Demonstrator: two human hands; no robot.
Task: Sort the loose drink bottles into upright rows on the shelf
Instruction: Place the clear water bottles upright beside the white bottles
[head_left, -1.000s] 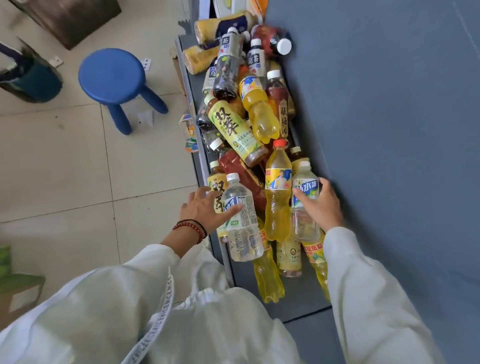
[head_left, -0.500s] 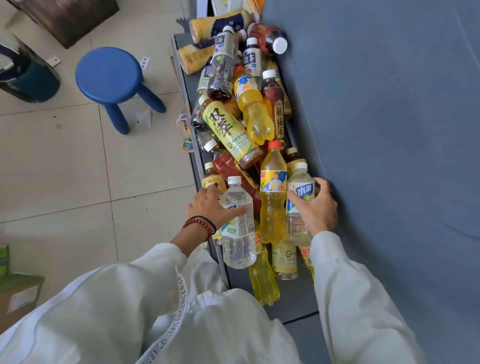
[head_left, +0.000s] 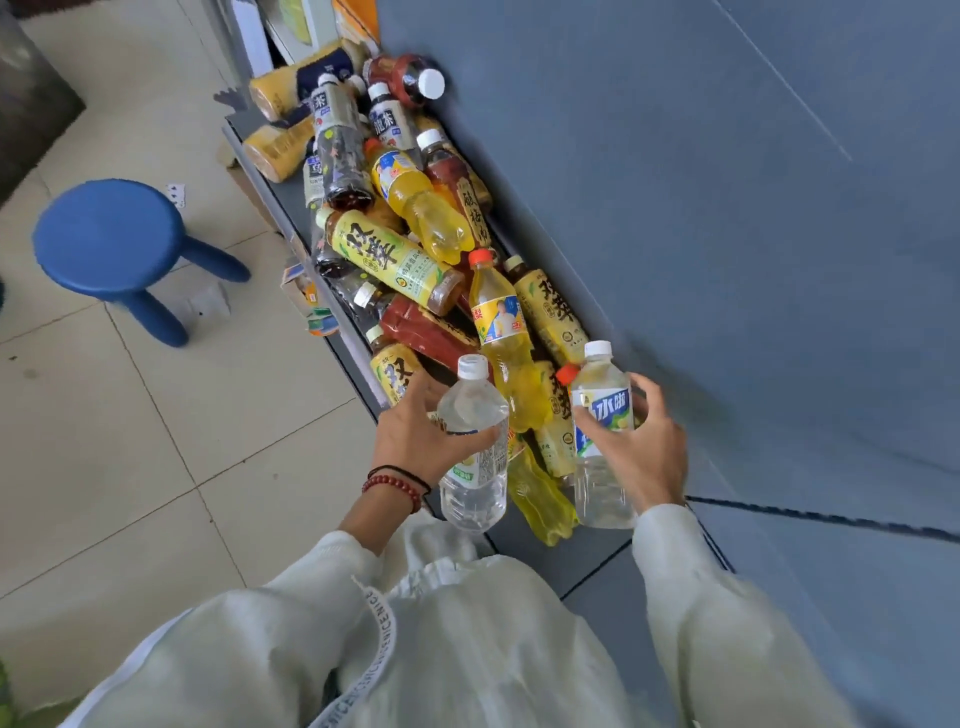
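Note:
A heap of loose drink bottles (head_left: 405, 249) lies jumbled on a narrow grey shelf (head_left: 582, 561) against a blue-grey wall. My left hand (head_left: 415, 436) grips a clear white-capped bottle (head_left: 475, 457) at the near end of the heap, held roughly upright. My right hand (head_left: 639, 452) holds a second clear bottle with a blue and white label (head_left: 602, 410), close to the wall. Between the two stands a yellow bottle with a red cap (head_left: 501, 327). Another yellow bottle (head_left: 540, 493) lies flat below it.
A blue round stool (head_left: 111, 239) stands on the tiled floor left of the shelf. Small cartons (head_left: 306, 301) sit on the floor by the shelf's edge. The blue-grey wall (head_left: 727, 234) bounds the shelf on the right. My white sleeves fill the foreground.
Both hands have lifted their clear bottles a little and drawn them toward me. The view has tilted, so the heap now runs diagonally.

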